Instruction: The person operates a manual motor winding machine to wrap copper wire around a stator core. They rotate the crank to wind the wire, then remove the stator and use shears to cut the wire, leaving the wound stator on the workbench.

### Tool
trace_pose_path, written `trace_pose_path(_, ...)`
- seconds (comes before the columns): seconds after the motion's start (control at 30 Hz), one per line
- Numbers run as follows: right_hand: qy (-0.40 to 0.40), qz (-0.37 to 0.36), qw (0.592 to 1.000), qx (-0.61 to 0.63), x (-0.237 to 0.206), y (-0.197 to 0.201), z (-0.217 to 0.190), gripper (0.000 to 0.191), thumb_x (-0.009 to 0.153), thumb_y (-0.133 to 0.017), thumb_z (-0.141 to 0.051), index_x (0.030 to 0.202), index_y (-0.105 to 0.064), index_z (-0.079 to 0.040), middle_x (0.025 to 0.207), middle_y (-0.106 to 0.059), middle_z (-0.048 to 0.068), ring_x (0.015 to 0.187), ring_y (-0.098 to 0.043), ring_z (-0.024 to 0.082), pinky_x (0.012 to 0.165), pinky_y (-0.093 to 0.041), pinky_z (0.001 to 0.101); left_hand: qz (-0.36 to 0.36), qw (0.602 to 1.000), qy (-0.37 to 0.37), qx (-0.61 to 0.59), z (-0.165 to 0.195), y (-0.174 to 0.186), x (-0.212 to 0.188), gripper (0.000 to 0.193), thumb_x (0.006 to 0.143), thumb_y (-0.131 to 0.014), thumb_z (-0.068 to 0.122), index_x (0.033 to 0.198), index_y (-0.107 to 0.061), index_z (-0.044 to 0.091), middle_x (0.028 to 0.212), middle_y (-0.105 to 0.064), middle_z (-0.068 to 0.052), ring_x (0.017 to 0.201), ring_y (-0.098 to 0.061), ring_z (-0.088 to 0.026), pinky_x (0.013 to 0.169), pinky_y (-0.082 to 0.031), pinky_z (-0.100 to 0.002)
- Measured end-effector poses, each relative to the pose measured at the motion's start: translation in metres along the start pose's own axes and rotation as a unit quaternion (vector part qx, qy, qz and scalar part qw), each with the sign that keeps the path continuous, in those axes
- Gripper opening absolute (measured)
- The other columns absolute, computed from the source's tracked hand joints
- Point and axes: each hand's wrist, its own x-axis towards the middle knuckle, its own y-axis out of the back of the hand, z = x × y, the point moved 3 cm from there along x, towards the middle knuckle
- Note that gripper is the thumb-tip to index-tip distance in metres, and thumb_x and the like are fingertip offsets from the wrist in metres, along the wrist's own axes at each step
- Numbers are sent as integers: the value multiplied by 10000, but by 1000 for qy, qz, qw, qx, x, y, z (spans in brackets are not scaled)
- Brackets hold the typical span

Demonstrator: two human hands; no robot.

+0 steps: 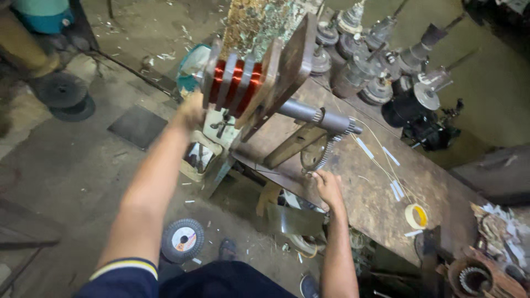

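Note:
A hand-cranked winding jig stands on a rusty metal bench (359,187). Its wooden former (259,83) carries red copper wire coils (236,84) between flat plates on a steel shaft (317,117). My left hand (191,110) reaches up to the left end of the former, touching it beside the coils. My right hand (327,185) is lower, fingers closed on the crank by the large toothed gear (323,154) at the bench edge.
Several motor rotors with shafts (381,60) crowd the far end of the bench. A roll of yellow tape (417,215), white paper strips and thin wire lie on the bench. A wire spool (183,239) sits on the floor below.

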Motion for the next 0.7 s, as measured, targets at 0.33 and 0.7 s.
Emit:
trace_pose_path(0.33, 15, 15, 1000, 3, 18, -11, 22, 200, 913, -663, -225, 948, -723, -38, 913, -681, 237, 888, -677, 420, 779, -514, 472, -136, 856, 176, 466, 145, -26, 121, 175, 956, -703, 242, 867, -765, 105, 715, -657, -79, 660, -550, -231, 610, -453, -461)
trace_pose_path(0.7, 28, 52, 998, -11, 24, -17, 27, 185, 897, -648, -182, 921, -714, -11, 917, -666, 270, 897, -676, 448, 781, -516, 516, 10, 724, -47, 688, 205, -132, -71, 572, 789, -628, 62, 1361, -636, 55, 582, -644, -84, 464, -636, -281, 430, -495, -435)
